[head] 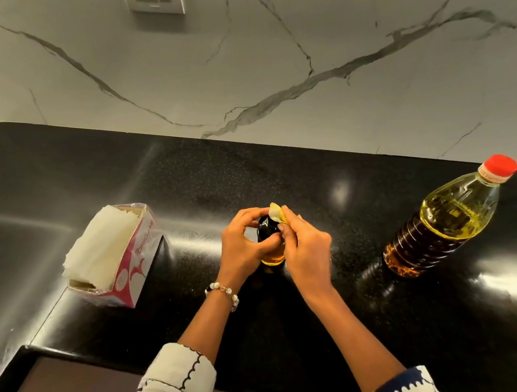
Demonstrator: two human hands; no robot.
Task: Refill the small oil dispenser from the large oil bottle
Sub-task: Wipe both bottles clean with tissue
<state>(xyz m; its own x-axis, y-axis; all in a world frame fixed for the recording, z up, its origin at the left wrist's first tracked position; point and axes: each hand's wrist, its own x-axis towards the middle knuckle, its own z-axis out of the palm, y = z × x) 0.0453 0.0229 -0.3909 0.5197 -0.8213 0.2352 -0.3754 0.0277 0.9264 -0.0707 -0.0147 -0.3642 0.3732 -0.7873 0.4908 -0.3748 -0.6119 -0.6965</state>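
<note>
Dispenser point(269, 237) sits upright on the black counter point(313, 168), mid-frame, between a tissue box point(116, 259) well off to its left and the large oil bottle point(446, 219) well off to its right. Left hand point(244, 244) has fingers curled round the dispenser's dark upper body and neck, holding it steady. Right hand point(304, 249) pinches something pale yellow point(275, 210) at the top, can't tell if it's a cap, a spout flap or a scrap of tissue. Only a thin band of amber oil shows at the dispenser's base, so I'd judge it near empty: light, easy to tip, likely glass or hard plastic, and probably oily around the neck, so slippery. Best hold is low round the body with the left hand while the right works the top; keep the base planted on the counter. Large bottle stands upright, red cap point(498, 166) on, untouched. Looks mostly full, clear ribbed plastic, so expect it heavy and a bit squashy; squeezing the wall mid-pour could surge oil. I'd take it round the ribbed lower-middle section, where ribs give stiffness and grip, second hand near the shoulder to steer the mouth. Narrow dispenser opening plus wide bottle mouth means a slow tilt; tissues are in reach for drips. Glossy counter will turn slick if oil lands on it.
</note>
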